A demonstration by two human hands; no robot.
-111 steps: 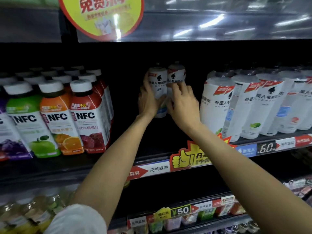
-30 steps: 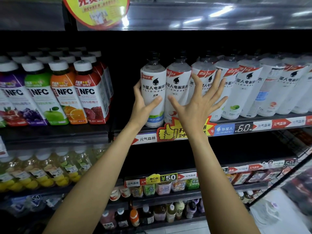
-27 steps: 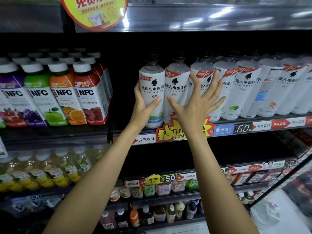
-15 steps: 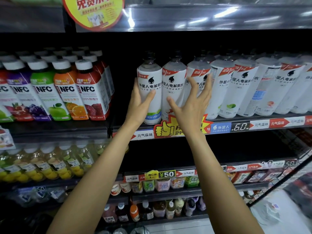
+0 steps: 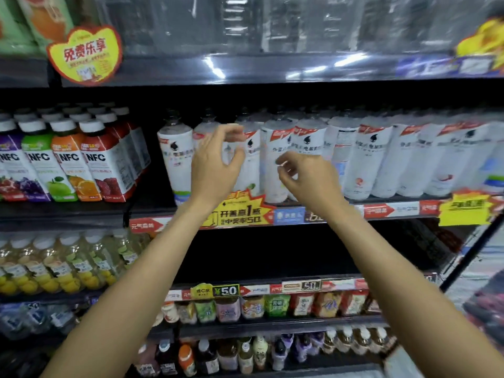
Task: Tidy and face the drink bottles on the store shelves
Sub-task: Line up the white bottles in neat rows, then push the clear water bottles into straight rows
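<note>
A row of white electrolyte-water bottles [image 5: 365, 159] with black caps stands along the front edge of the middle shelf [image 5: 381, 210]. The leftmost white bottle [image 5: 177, 159] stands upright with its label facing out. My left hand [image 5: 215, 165] hovers in front of the second and third bottles, fingers bent in a loose C with nothing in them. My right hand [image 5: 305, 178] floats in front of the fourth and fifth bottles, fingers loosely curled and holding nothing. The frame is motion-blurred, and whether any fingertip touches a bottle cannot be told.
NFC juice bottles [image 5: 95, 165] fill the same shelf at the left, with a dark gap between them and the white bottles. A yellow-red promo tag [image 5: 240, 211] sticks out from the shelf edge below my hands. Lemon drinks [image 5: 54, 268] and small bottles [image 5: 245, 306] sit lower.
Both hands have come off the two leftmost white bottles and shifted right and up, fingers curling in. The view has tilted upward and blurred.
</note>
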